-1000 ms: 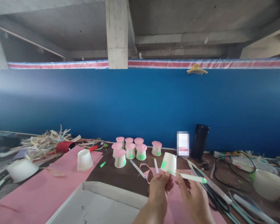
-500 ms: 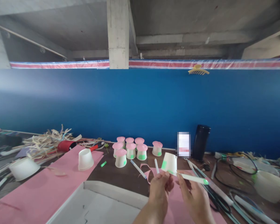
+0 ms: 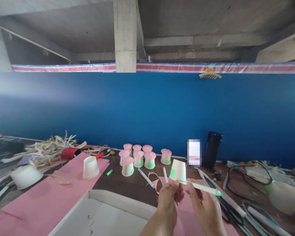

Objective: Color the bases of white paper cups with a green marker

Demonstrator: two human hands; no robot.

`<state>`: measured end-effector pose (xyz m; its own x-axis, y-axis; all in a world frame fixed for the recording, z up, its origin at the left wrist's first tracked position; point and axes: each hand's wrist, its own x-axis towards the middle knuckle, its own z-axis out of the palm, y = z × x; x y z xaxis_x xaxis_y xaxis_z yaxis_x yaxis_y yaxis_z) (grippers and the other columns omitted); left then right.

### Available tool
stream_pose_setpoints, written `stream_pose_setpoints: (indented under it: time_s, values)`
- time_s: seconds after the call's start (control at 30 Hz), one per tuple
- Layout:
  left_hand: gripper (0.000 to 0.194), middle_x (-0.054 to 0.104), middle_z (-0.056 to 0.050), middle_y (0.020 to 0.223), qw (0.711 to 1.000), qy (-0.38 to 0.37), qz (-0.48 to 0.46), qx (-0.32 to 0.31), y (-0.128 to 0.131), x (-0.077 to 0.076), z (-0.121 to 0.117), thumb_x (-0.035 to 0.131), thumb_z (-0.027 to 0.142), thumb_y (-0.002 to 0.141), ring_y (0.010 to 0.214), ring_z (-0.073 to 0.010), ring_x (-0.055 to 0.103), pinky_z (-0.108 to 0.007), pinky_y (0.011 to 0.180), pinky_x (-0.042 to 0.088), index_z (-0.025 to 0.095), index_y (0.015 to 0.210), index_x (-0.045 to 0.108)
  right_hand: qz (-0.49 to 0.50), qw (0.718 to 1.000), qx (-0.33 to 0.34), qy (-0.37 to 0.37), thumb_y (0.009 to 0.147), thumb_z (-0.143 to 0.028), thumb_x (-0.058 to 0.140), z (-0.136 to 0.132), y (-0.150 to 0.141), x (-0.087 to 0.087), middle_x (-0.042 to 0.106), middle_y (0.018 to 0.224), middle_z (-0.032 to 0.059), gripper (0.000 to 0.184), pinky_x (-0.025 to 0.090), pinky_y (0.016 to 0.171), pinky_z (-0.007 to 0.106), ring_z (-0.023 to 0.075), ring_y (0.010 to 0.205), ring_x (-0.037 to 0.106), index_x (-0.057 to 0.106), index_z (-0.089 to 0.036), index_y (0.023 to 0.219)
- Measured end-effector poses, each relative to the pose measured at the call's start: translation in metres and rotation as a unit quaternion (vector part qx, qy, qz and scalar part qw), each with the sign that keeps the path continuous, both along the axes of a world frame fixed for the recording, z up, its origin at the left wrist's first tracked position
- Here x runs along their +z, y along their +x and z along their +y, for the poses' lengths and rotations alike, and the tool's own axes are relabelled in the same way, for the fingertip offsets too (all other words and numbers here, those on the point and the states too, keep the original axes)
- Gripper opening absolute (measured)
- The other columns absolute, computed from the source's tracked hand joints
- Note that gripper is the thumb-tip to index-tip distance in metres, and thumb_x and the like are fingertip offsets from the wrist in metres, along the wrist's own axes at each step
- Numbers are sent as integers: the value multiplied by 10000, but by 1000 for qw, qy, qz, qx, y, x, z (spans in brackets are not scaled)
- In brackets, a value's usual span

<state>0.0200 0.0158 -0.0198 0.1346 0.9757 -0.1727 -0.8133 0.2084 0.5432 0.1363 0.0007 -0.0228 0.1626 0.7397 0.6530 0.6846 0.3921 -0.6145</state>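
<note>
Above the desk | left hand pinching white cup near rim | right hand pinching green-ended marker | risk: edge-only grip could let cup turn, ink straying

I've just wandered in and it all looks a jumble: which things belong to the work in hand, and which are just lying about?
Likely part of the work:
green-patched cup, in the left hand
pen, in the right hand
pink-topped cups, some green-patched too

Probably just lying about:
black cylinder
yellow clip
pale strips, heaped
</note>
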Motion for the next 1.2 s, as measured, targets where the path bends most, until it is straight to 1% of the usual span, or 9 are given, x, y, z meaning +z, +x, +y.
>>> stream_pose_setpoints:
  time_s: [0.13, 0.23, 0.47, 0.67, 0.8, 0.9, 1.0, 1.1, 1.2]
  values:
    - [194, 638, -52, 659, 1000, -5, 2, -10, 0, -2, 2, 774, 215, 625, 610, -101, 600, -195, 592, 474, 99, 705, 640, -5, 1000, -3, 1, 858, -457, 463, 1, 1, -2, 707, 900, 108, 336, 554, 643, 281, 221, 743, 695, 606, -178, 978]
    - [191, 644, -61, 682, 1000, -1, 9, -17, -1, -2, 1, 756, 224, 649, 622, -100, 605, -190, 591, 466, 95, 721, 634, -11, 1000, -11, 0, 857, -457, 462, 1, 1, -2, 704, 932, 99, 336, 552, 666, 282, 219, 768, 695, 602, -181, 988]
    - [204, 638, -60, 689, 1000, 2, 13, -11, -1, -3, 0, 751, 227, 652, 630, -105, 605, -198, 591, 457, 86, 736, 629, -9, 1000, -14, -10, 860, -451, 461, 0, 2, -4, 705, 921, 69, 314, 545, 664, 268, 207, 769, 695, 602, -201, 989]
    - [212, 632, -55, 654, 1000, -4, 20, -3, 0, -4, 3, 761, 237, 639, 611, -107, 595, -209, 607, 456, 98, 706, 615, -12, 1000, -7, -9, 859, -449, 462, -1, 1, 0, 710, 933, 93, 324, 543, 652, 252, 204, 768, 695, 612, -185, 971]
    - [227, 624, -46, 629, 1000, 10, 23, 1, 2, -4, 4, 769, 253, 633, 602, -102, 586, -204, 607, 446, 102, 679, 606, -32, 999, -25, -2, 854, -467, 462, -2, 0, 2, 721, 896, 101, 349, 540, 624, 249, 207, 748, 697, 641, -180, 942]
    - [226, 631, -49, 653, 1000, 11, 21, 1, 2, -4, 4, 765, 254, 641, 619, -103, 592, -201, 608, 443, 100, 685, 605, -39, 998, -40, -5, 854, -470, 461, -2, 0, 0, 727, 846, 99, 357, 540, 617, 254, 211, 735, 698, 651, -178, 934]
    - [218, 644, -59, 692, 1000, 7, 23, -9, 2, -3, 3, 751, 254, 659, 656, -113, 610, -209, 631, 453, 94, 722, 617, -33, 998, -48, -6, 852, -469, 469, 0, 2, -4, 727, 864, 100, 351, 542, 640, 254, 209, 752, 698, 642, -177, 942]
    - [214, 652, -63, 702, 999, 8, 30, -15, 0, -2, 1, 741, 264, 671, 664, -119, 620, -212, 628, 455, 98, 727, 619, -27, 999, -39, 0, 854, -466, 469, 0, 3, -6, 723, 895, 92, 342, 543, 663, 254, 205, 783, 697, 619, -184, 975]
    - [204, 656, -65, 695, 999, 2, 33, -16, 0, -1, 0, 743, 254, 666, 656, -121, 623, -212, 620, 456, 102, 709, 614, -27, 999, -30, -2, 858, -455, 467, 1, 4, -7, 723, 887, 71, 318, 542, 660, 248, 194, 769, 697, 607, -199, 986]
